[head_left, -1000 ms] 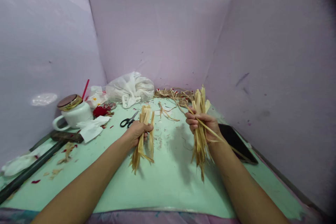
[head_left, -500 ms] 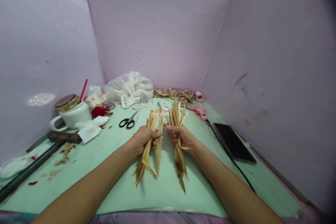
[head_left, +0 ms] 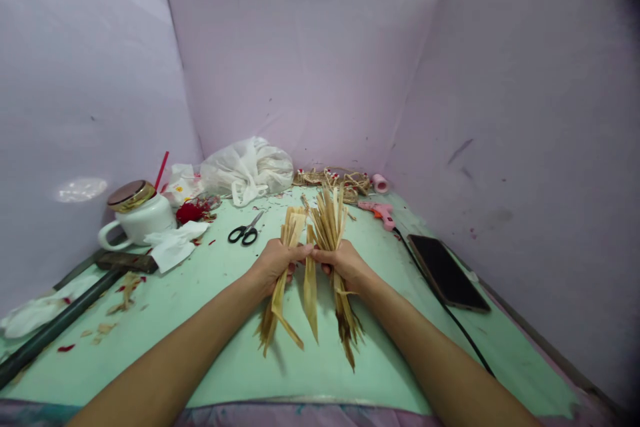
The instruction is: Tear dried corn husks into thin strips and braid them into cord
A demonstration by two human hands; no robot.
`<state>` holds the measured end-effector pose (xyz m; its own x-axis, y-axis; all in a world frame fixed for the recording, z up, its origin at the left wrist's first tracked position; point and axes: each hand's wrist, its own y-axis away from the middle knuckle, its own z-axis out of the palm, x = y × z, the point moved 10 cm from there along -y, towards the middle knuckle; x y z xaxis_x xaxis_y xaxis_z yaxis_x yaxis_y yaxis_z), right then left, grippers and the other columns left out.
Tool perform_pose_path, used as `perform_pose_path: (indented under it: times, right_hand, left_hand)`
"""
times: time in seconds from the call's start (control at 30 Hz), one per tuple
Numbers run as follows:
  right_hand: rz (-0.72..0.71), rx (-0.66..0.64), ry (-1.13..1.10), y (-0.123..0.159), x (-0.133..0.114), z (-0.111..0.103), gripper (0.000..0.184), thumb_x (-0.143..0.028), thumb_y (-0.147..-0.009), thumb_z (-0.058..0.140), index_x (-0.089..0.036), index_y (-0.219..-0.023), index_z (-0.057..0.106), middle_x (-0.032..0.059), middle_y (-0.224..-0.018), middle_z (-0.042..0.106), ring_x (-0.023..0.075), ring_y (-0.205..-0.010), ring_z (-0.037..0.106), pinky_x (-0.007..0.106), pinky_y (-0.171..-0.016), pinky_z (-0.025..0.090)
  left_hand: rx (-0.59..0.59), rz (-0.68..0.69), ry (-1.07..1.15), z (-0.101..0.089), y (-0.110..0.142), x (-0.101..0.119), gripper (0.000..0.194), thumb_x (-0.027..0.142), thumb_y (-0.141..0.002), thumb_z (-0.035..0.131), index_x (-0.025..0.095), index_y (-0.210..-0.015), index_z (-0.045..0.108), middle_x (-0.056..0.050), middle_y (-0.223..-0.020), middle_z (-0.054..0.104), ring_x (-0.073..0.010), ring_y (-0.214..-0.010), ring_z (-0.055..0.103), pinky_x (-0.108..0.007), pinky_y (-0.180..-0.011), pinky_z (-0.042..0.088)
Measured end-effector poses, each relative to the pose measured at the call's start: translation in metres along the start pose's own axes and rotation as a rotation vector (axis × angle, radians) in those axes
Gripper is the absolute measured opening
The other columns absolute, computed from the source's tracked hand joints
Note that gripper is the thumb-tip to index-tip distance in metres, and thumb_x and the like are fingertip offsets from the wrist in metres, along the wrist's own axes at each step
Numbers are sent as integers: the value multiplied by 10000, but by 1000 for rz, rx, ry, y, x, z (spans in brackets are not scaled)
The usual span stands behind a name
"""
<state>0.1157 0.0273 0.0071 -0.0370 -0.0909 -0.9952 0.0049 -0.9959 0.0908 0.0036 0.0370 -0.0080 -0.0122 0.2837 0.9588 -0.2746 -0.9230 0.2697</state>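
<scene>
Nearest, below the fingers: purple cloth (head_left: 280,413), then front edge of the green table (head_left: 225,367), with a good stretch of surface between this edge and the low ends of the straw. In the left hand (head_left: 275,263), fingers closed around one straw bundle (head_left: 293,230), slightly tilted. In the right hand (head_left: 350,263), fingers closed around a second bundle (head_left: 329,227), upper ends spread as a fan. At the meeting thumbs, between both bundles, a single strip (head_left: 311,293), hanging down; exact grip on it not possible to tell.

Far left of the fingers, a hammer (head_left: 65,321). Right of the fingers, wide room until the black cord (head_left: 460,321), then the phone (head_left: 450,271), near the table's right edge. Ahead and left of the left fingers, scissors (head_left: 251,226); farther left, a tissue (head_left: 175,247) and white mug (head_left: 145,220). Ahead and right of the right fingers, a pink glue gun (head_left: 383,212). Farthest ahead: plastic bag (head_left: 247,170), rope (head_left: 315,177) and pink roll (head_left: 380,183), close to the back wall (head_left: 300,67), with little room behind.
</scene>
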Motion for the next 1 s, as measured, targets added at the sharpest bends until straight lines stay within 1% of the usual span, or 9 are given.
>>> perform_pose_path:
  times: [0.07,0.13,0.3,0.4,0.5,0.7,0.8,0.9,1.0]
  right_hand:
    - [-31,-33,36,1,-2,5,204,-246,-518,689,-133,-616,550,-53,-467,470,47,-383,340,202,-365,253]
    - [-28,-60,35,2,0,8,215,-250,-516,692,-132,-640,561,-52,-477,476,48,-381,338,205,-365,253]
    - [67,-96,-57,1,11,10,190,-209,-510,661,-133,-636,541,-61,-446,439,51,-363,346,200,-357,234]
    - [100,-118,-110,2,13,12,201,-201,-504,668,-129,-634,534,-60,-454,440,43,-361,346,191,-354,225]
    - [153,-134,-143,4,16,14,234,-230,-518,683,-117,-681,558,-55,-444,443,42,-361,339,182,-347,211]
    - [211,-129,-170,7,16,13,253,-203,-536,673,-100,-754,594,-40,-464,483,35,-350,344,169,-333,217]
    - [231,-124,-180,8,16,12,257,-180,-528,664,-100,-764,600,-37,-475,496,32,-343,342,168,-321,198]
    - [217,-142,-189,8,15,13,246,-188,-526,665,-103,-745,594,-37,-479,494,29,-344,339,167,-318,189]
    - [129,-112,-158,5,10,11,207,-201,-520,681,-117,-671,568,-46,-466,482,29,-347,345,170,-324,214]
  left_hand:
    - [-4,14,-13,1,0,0,335,366,-518,745,142,-650,535,67,-389,385,-38,-328,270,-181,-316,178]
    - [-28,19,-1,4,0,0,330,356,-507,748,148,-626,521,74,-357,350,-41,-324,257,-186,-318,175]
    - [-65,-22,63,8,-2,0,272,277,-512,729,138,-612,517,70,-344,354,-31,-308,230,-187,-318,154]
    - [-49,-31,62,5,-3,2,215,220,-526,699,126,-621,531,59,-357,382,-31,-303,243,-184,-317,163]
    - [-33,-30,73,2,-4,3,172,163,-531,666,133,-598,510,59,-371,387,-30,-303,249,-181,-313,178]
    - [-19,-39,51,-1,-3,3,167,105,-558,624,153,-581,466,82,-352,326,-32,-300,244,-177,-313,198]
    - [-25,-62,46,-1,-3,1,162,90,-567,609,152,-592,462,75,-377,358,-27,-298,241,-175,-313,196]
    - [-46,-80,48,1,-4,-1,145,90,-572,603,144,-618,476,49,-433,434,-25,-307,264,-174,-317,210]
    - [-45,-86,60,2,-4,-3,155,144,-581,638,136,-662,507,40,-458,456,-40,-334,319,-182,-334,265]
